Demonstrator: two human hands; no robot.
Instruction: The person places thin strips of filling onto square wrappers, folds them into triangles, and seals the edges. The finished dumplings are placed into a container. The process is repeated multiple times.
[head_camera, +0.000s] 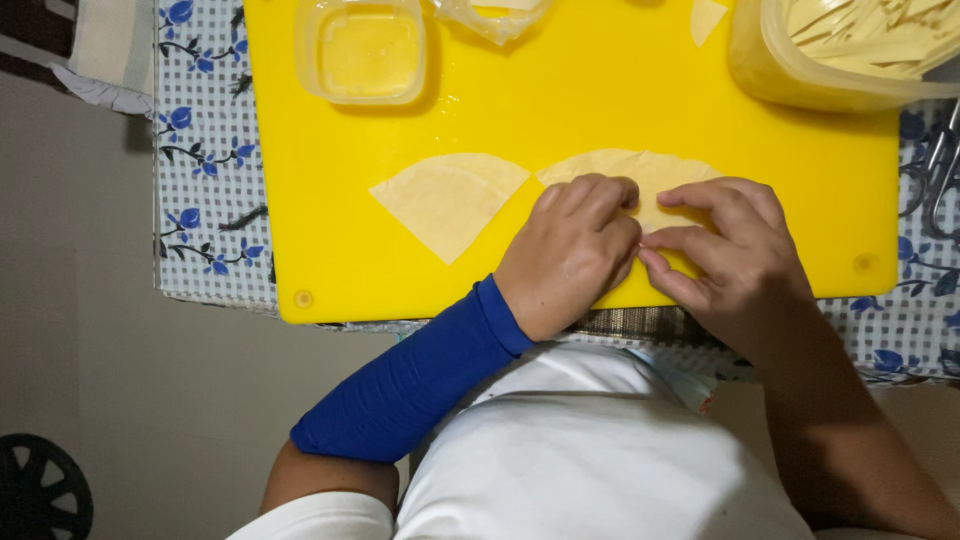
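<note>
A yellow cutting board (560, 110) lies on a surface covered by a checked cloth with blue flowers (205, 150). At the board's far edge stand a small square clear tub (362, 50) with pale liquid in it, a crumpled clear container (490, 15) beside it, and to the right a large clear tub of pale strips (850, 45); metal tongs (935, 175) lie on the cloth past the board's right edge. None of these crowd the hands. A spare fan-shaped pastry wrapper (450, 200) lies flat and untouched on the board, just to the left of the left hand (575, 250). The wrapper being worked (640, 170) lies right of it, near the board's front edge, mostly covered by both hands. The left hand, with a blue sleeve (410, 380) on its forearm, presses down on it with curled fingers, its grip closed. The right hand (730, 250) meets it thumb to fingertip, pinching the wrapper's near edge.
</note>
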